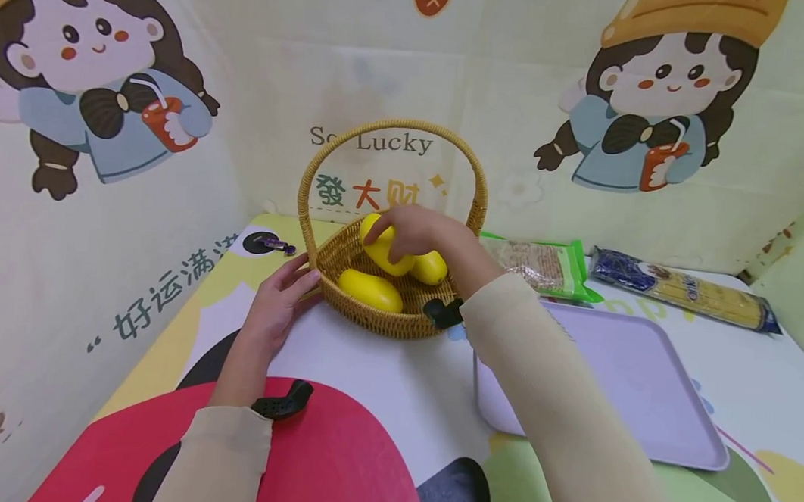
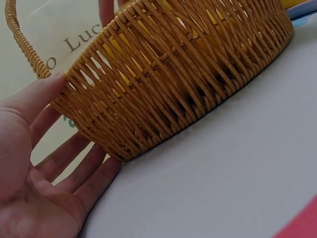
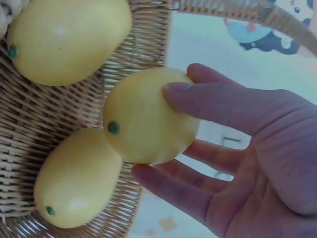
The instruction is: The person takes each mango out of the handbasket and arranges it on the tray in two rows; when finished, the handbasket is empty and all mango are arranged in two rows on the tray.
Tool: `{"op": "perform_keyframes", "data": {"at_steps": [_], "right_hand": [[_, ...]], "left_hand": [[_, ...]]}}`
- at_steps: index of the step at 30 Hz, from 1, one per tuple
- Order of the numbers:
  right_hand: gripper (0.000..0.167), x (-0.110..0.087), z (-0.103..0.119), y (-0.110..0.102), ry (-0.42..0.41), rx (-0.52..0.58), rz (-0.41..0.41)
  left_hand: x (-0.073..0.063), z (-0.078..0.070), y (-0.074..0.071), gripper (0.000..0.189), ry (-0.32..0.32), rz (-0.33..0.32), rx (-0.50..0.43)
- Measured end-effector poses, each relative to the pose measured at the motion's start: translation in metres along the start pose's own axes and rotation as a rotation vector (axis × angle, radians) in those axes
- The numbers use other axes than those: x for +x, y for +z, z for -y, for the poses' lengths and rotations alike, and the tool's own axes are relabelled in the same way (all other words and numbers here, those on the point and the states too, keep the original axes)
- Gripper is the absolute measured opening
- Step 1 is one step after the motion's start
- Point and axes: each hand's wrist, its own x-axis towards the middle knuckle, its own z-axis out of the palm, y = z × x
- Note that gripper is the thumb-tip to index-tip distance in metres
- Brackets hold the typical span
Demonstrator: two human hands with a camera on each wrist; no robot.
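Smooth yellow mango raised above two others, inside woven basket

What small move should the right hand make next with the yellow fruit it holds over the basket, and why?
Probably lift it straight up, clear of the rim. The right hand already has its fingers curled round one yellow fruit, two more fruits still lie in the basket, and the left hand rests flat against the basket's side, steadying it.
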Motion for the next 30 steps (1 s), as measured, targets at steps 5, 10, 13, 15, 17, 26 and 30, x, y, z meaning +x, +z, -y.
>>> {"op": "perform_keyframes", "data": {"at_steps": [5, 10, 13, 15, 17, 26, 30], "right_hand": [[0.052, -0.014, 0.006, -0.007, -0.083, 0.030, -0.034], [0.052, -0.031, 0.012, -0.010, -0.127, 0.026, -0.048], [0.050, -0.043, 0.014, -0.011, -0.150, 0.018, -0.061], [0.049, -0.052, 0.013, -0.012, -0.165, 0.010, -0.071], [0.048, -0.061, 0.011, -0.014, -0.177, -0.004, -0.088], [0.046, -0.108, -0.013, -0.012, -0.181, -0.006, -0.158], [0.046, -0.130, -0.028, -0.006, -0.144, 0.019, -0.181]], "left_hand": [[-0.003, -0.002, -0.003, 0.063, 0.002, -0.002, -0.009], [-0.004, -0.003, -0.007, 0.063, 0.002, -0.004, -0.004], [-0.004, -0.003, -0.007, 0.063, 0.005, 0.000, -0.006], [-0.005, -0.003, -0.007, 0.063, 0.009, 0.002, -0.007], [-0.005, -0.003, -0.006, 0.063, 0.012, 0.002, -0.010], [-0.004, -0.001, -0.001, 0.064, 0.000, 0.003, -0.026], [-0.003, 0.000, 0.000, 0.065, 0.003, 0.010, -0.015]]}}
